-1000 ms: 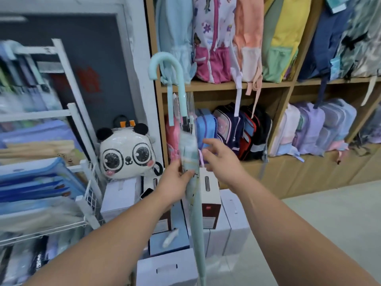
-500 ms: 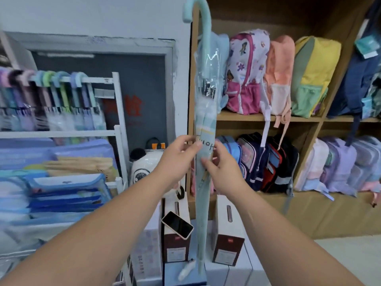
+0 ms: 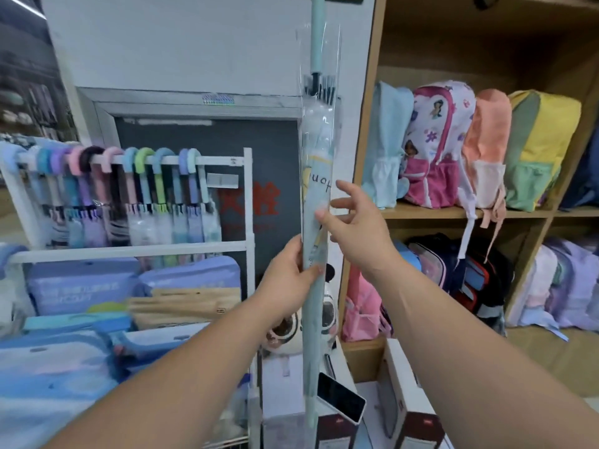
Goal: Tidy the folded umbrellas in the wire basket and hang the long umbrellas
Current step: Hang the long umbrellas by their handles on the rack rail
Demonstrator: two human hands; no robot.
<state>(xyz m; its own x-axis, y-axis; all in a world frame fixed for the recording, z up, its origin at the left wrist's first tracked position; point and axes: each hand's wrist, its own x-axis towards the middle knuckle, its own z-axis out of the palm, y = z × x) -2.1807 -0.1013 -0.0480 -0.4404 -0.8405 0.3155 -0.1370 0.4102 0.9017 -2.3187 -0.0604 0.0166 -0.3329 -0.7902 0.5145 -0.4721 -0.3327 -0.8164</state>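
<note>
Plainly, the left hand [image 3: 287,275] is closed round the long umbrella [image 3: 316,176], fingers and thumb curled about its shaft a little below the middle. The right hand [image 3: 358,233] is open just above it: the thumb tip touches the umbrella's right side, while the four fingers are spread and loosely bent, clear of it. This one umbrella is pale teal, wrapped in a clear plastic sleeve, and held upright in front of the white wall; its handle runs out of the top of the view and its tip ends low, near a phone [image 3: 340,404] lying on a box [image 3: 418,429]. Behind the shaft sits one panda-faced bag [image 3: 288,330], partly hidden. To the left, a white rack [image 3: 223,161] carries a row of long umbrellas [image 3: 146,189] hung by their curved handles, roughly eleven of them, though the leftmost are too blurred to count surely. To the right, a wooden shelf [image 3: 453,212] holds four backpacks [image 3: 437,144] side by side: light blue, pink and white, peach, and yellow with green. More bags fill the shelf below.
</note>
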